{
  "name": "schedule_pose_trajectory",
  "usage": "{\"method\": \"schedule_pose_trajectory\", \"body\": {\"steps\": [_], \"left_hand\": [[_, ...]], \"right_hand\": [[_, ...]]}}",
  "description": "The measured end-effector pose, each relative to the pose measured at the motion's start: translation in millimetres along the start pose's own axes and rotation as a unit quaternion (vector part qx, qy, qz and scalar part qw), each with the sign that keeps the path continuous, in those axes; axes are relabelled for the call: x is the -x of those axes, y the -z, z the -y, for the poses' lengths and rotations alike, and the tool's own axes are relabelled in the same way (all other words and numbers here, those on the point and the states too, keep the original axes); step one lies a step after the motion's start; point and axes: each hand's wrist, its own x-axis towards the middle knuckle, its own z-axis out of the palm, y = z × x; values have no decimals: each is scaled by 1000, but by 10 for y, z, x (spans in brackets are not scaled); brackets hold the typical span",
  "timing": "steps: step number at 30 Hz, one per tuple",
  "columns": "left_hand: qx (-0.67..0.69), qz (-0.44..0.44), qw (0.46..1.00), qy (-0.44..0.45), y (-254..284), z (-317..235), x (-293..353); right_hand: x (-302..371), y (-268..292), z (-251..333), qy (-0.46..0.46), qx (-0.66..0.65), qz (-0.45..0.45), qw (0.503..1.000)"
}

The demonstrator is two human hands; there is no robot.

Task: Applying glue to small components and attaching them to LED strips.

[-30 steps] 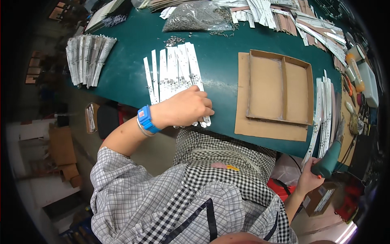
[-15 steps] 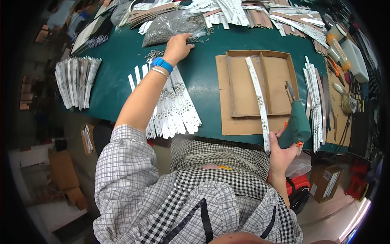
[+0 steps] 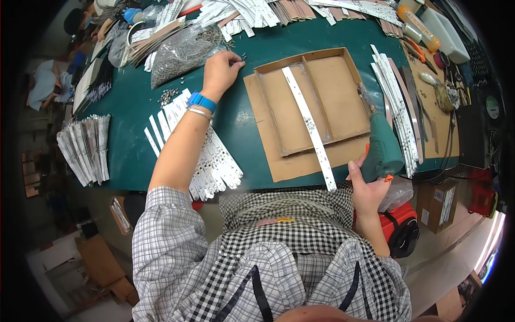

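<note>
My left hand (image 3: pixel 221 72), wearing a blue wristband, reaches over the table beside a clear plastic bag (image 3: pixel 179 56) of small grey metal pieces. Its fingertips are pinched on small dark metal pieces (image 3: pixel 243 57) that look like screws. My right hand (image 3: pixel 370 185) grips a green pistol-shaped power driver (image 3: pixel 385 147) with orange details, its metal tip pointing away from me. One white strip with small components (image 3: pixel 309 121) lies across a shallow cardboard tray (image 3: pixel 343 134), its near end close to my right thumb.
Fanned white strips (image 3: pixel 217 169) lie under my left forearm, with small loose metal pieces (image 3: pixel 167 96) near them. A bundle of strips (image 3: pixel 86 147) stands at far left. More strips (image 3: pixel 394 107) lie right of the tray, beside pliers (image 3: pixel 416 49) and a white bottle (image 3: pixel 445 35).
The view has shifted and turned. My left hand has moved away from the bag, and small pieces show at its fingertips. The strip has come away from my right hand onto the tray.
</note>
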Motion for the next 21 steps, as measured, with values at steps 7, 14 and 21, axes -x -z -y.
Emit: {"method": "schedule_pose_trajectory", "body": {"steps": [7,14,21], "left_hand": [[7,52,999,-3,194,-140,323],[19,47,999,2,219,-168,-185],[-33,72,997,-16,37,-155,-215]], "right_hand": [[-21,102,-32,0,-6,2,1000],[-63,47,143,-31,-53,-1,998],[-36,63,238,-27,-47,-11,998]]}}
